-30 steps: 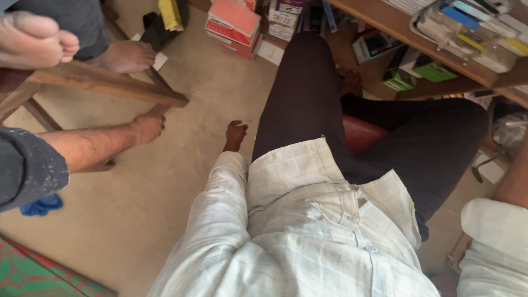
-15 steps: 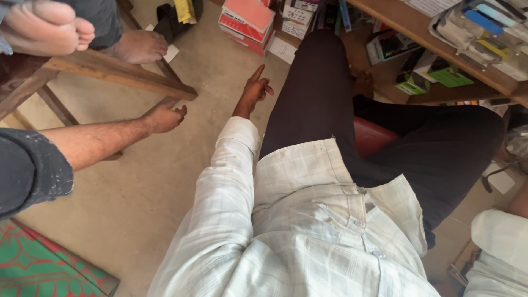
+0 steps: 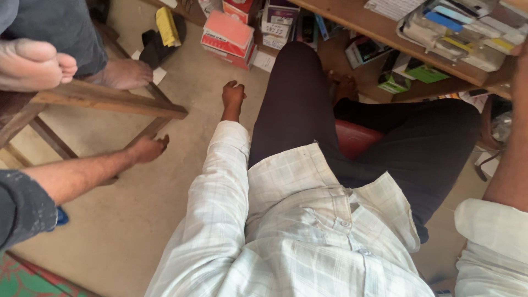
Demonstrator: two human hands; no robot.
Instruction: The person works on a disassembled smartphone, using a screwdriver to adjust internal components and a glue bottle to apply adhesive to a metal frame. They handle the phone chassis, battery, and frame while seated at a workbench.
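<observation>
Right hand (image 3: 520,49) cut off at edge (grip unseen).
</observation>
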